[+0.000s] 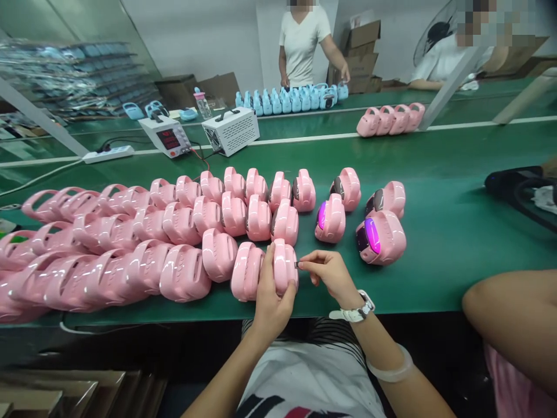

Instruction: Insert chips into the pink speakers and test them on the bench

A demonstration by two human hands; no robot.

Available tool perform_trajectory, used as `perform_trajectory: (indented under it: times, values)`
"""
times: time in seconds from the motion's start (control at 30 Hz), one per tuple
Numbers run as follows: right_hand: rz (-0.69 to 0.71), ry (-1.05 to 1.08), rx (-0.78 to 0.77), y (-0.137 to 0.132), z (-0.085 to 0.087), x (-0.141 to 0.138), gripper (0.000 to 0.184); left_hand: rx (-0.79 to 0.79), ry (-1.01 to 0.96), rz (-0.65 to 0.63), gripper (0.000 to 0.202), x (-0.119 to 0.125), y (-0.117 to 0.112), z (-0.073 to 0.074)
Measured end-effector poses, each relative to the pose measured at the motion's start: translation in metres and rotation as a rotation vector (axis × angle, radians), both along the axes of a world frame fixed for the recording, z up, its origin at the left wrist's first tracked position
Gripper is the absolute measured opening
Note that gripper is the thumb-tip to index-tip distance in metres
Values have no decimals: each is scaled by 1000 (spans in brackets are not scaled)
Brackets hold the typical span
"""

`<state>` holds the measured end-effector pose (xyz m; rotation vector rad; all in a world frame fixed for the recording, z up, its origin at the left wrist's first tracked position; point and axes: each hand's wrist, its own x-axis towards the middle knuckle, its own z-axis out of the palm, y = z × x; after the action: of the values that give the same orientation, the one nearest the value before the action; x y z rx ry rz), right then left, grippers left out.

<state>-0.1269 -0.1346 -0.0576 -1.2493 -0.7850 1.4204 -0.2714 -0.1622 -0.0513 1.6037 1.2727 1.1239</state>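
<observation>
My left hand (270,299) is wrapped round a pink plastic toy device (285,264) at the front edge of the green table (456,232). My right hand (328,273) is pinched on a small dark plug or connector (297,265) held against the side of that device. Several more pink devices (183,232) lie in rows to the left and behind. To the right stand two pink devices with lit purple screens (380,237); another pair behind them have dark screens.
A power supply with a red display (167,136) and a white box (230,129) sit further back, with a power strip (108,154) at left. Blue devices (289,100) and more pink ones (389,119) stand far back. One person stands there; another person's arm (517,325) is at my right.
</observation>
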Motion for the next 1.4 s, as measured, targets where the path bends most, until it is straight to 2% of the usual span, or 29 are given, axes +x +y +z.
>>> perform_trajectory:
  times: [0.13, 0.27, 0.43, 0.5, 0.57, 0.7, 0.77, 0.97, 1.23, 1.4]
  values:
    - [23, 4, -27, -4, -1, 3, 24, -27, -26, -6, 69, -3, 1, 1]
    - [-34, 36, -50, -19, -2, 9, 24, -38, -70, -35, 68, 1, -12, -1]
    - [-159, 61, -67, -46, -6, 32, 23, -50, -141, -197, 67, 12, -27, -6]
    - [-192, 74, -78, -55, -10, 37, 23, 14, -131, -240, 48, 14, -19, -7]
    - [-210, 92, -86, -61, -14, 36, 22, 20, -158, -208, 36, 17, -6, -8]
    - [-242, 132, -81, -64, -16, 26, 21, -185, -253, -157, 41, 23, 17, -13]
    - [-244, 146, -73, -62, -14, 24, 20, -221, -240, -157, 39, 25, 20, -14]
    - [-188, 141, -62, -58, -8, 30, 20, -267, -216, -129, 40, 25, 17, -11]
    - [-50, 87, -73, -50, -5, 35, 23, -308, -218, -157, 37, 25, 17, -10]
    - [78, 62, -31, -46, -13, 40, 30, -318, -225, -160, 35, 24, 16, -7]
